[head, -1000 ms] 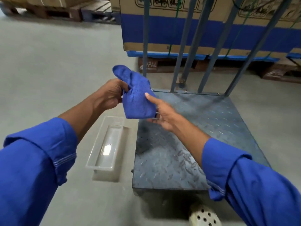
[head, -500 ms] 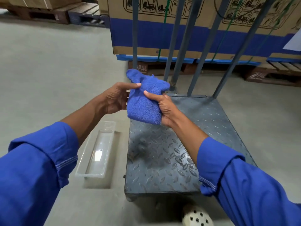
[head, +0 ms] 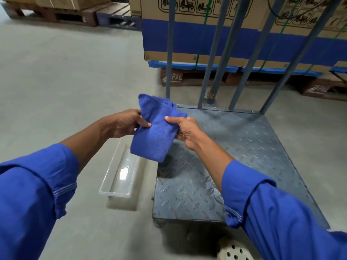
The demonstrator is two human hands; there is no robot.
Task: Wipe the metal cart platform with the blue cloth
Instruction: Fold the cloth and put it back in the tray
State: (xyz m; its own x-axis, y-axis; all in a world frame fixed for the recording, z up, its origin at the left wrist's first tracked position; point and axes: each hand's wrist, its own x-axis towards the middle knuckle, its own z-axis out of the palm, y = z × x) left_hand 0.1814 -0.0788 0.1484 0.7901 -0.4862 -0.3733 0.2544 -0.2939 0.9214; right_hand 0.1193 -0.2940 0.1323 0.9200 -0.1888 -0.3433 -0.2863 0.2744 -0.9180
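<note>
My left hand (head: 125, 122) pinches the left edge of the blue cloth (head: 156, 132) and my right hand (head: 185, 130) its right edge, holding it, soft and light I judge, above the metal cart platform's (head: 244, 156) left edge.

A grey concrete floor (head: 56, 81) carries everything here. On it stands the metal cart platform (head: 253, 156), dark diamond-plate with blue-grey upright bars (head: 169, 53) rising from its far edge. Just beside the platform's left edge a clear plastic tray (head: 112, 192) lies flat on the floor, its long side running along that edge. Beyond the far edge a brown wooden pallet (head: 187, 77) with white lettering sits on the floor under cardboard boxes (head: 185, 56). More pallets (head: 56, 14) lie toward the far left — brown ones and a dark one. A pale perforated shoe (head: 231, 250) shows by the platform's near edge.
</note>
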